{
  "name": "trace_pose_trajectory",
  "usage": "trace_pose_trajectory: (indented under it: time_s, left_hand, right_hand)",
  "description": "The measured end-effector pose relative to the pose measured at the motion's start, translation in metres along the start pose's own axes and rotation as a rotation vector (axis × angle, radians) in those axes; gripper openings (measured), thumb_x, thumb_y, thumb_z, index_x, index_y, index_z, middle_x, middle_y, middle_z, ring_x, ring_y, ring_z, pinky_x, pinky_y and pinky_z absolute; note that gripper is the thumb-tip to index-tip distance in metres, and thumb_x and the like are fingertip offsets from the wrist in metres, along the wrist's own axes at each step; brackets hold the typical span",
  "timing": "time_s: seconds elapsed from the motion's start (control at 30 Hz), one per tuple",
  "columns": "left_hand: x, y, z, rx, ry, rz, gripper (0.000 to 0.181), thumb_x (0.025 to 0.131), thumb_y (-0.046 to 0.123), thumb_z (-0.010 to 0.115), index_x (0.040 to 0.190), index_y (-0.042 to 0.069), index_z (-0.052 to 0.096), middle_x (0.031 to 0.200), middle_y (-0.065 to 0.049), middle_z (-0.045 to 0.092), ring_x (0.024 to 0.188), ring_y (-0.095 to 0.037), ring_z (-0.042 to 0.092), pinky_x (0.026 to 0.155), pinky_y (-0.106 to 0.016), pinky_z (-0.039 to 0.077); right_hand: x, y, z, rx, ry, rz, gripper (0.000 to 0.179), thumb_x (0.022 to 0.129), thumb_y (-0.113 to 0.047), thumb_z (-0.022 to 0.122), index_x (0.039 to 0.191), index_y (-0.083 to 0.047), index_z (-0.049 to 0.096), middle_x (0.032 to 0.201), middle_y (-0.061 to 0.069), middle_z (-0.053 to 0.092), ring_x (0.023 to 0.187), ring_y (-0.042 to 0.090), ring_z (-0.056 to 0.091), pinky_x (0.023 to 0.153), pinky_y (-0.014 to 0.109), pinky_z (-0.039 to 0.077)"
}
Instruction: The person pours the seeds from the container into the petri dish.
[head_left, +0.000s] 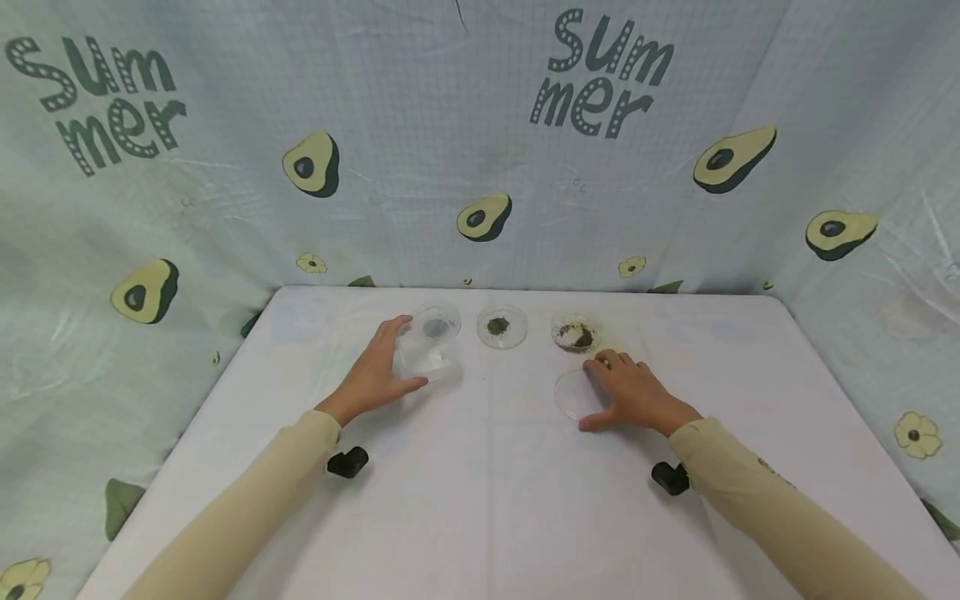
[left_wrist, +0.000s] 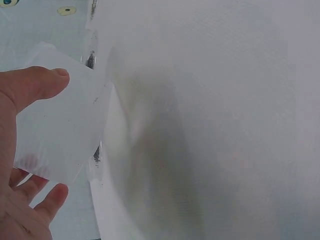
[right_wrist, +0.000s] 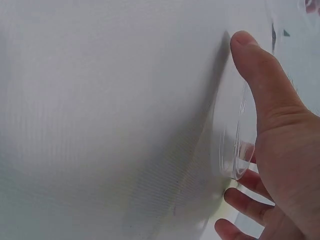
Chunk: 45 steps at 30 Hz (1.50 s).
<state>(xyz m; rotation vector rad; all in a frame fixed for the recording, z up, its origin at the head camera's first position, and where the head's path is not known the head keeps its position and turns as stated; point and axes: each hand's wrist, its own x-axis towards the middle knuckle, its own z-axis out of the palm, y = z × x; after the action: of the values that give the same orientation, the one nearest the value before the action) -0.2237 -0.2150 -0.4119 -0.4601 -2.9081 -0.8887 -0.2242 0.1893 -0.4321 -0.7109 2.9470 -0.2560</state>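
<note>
In the head view, my left hand (head_left: 378,371) holds a translucent, angular plastic piece (left_wrist: 65,120) between thumb and fingers; whether it is a bag or a small container cannot be told. It overlaps the near side of a clear dish with grey material (head_left: 437,323). My right hand (head_left: 630,396) grips a clear petri dish (head_left: 573,396) by its right side, thumb at the near rim and index finger at the far one. In the right wrist view, the dish's edge (right_wrist: 237,155) shows behind the thumb. Its other fingers are spread beyond the rim.
Along the back of the white table (head_left: 487,500) stand a petri dish with dark green flakes (head_left: 497,326) and a petri dish with brown and white material (head_left: 576,335). A patterned curtain (head_left: 405,167) hangs behind. Dark wrist devices (head_left: 348,462) sit under both sleeves.
</note>
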Motion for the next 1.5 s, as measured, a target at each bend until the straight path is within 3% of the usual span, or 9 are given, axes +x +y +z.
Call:
trace_pose_trajectory:
  time_s: [0.27, 0.53, 1.0, 1.5]
  left_hand:
    - [-0.008, -0.008, -0.004, -0.069, 0.006, -0.014, 0.098, 0.076, 0.024, 0.082, 0.149, 0.004, 0.021, 0.145, -0.019, 0.035, 0.131, -0.034, 0.043, 0.104, -0.050, 0.045]
    - [-0.015, -0.019, -0.005, -0.126, 0.003, -0.036, 0.099, 0.078, 0.024, 0.080, 0.152, 0.006, 0.017, 0.144, -0.019, 0.038, 0.132, -0.034, 0.041, 0.105, -0.050, 0.045]
    - [-0.023, -0.032, -0.012, -0.122, -0.008, -0.094, 0.098, 0.082, 0.027, 0.077, 0.153, 0.007, 0.014, 0.147, -0.020, 0.034, 0.133, -0.037, 0.039, 0.104, -0.052, 0.044]
    - [-0.028, -0.045, -0.017, -0.105, -0.009, -0.124, 0.098, 0.083, 0.032, 0.076, 0.152, 0.003, 0.013, 0.149, -0.022, 0.029, 0.135, -0.037, 0.036, 0.105, -0.054, 0.043]
  right_hand:
    - [0.004, 0.006, -0.010, 0.034, 0.025, 0.032, 0.100, 0.066, -0.059, 0.081, 0.139, -0.001, 0.046, 0.126, 0.021, 0.050, 0.114, 0.037, 0.050, 0.092, 0.056, 0.044]
    - [0.013, 0.010, -0.018, 0.021, 0.046, 0.078, 0.101, 0.070, -0.056, 0.079, 0.143, 0.001, 0.040, 0.134, 0.025, 0.047, 0.118, 0.040, 0.048, 0.094, 0.058, 0.044]
    - [0.024, 0.019, -0.020, 0.076, 0.074, 0.132, 0.095, 0.078, -0.055, 0.074, 0.145, 0.002, 0.038, 0.142, 0.028, 0.041, 0.129, 0.044, 0.041, 0.104, 0.062, 0.037]
    - [0.038, 0.023, -0.021, 0.099, 0.128, 0.141, 0.089, 0.081, -0.053, 0.071, 0.143, 0.002, 0.040, 0.142, 0.029, 0.042, 0.128, 0.047, 0.042, 0.105, 0.063, 0.036]
